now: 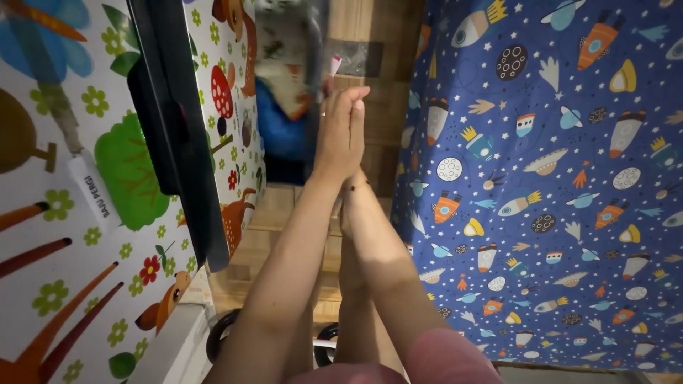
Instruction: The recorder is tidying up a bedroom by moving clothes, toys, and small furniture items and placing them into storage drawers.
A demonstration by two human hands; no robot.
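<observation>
Entry, centre frame: I logged my left hand (333, 139) and right hand (353, 135) pressed palm to palm, fingers straight and together, gripping nothing. Nearest item: a small pink-and-white object (335, 65), upper centre. Blue rocket-print cloth (555, 185) filled the right; flower-print cloth (78, 235) the left.

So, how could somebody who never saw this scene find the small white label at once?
Start at the large white sheet printed with flowers and animals, which fills the left side, left of the dark panel and away from the pressed-together hands. Beside its bright green bush sits the small white label, tilted. It is the only plain white rectangle with dark lettering among the colourful drawings.
</observation>
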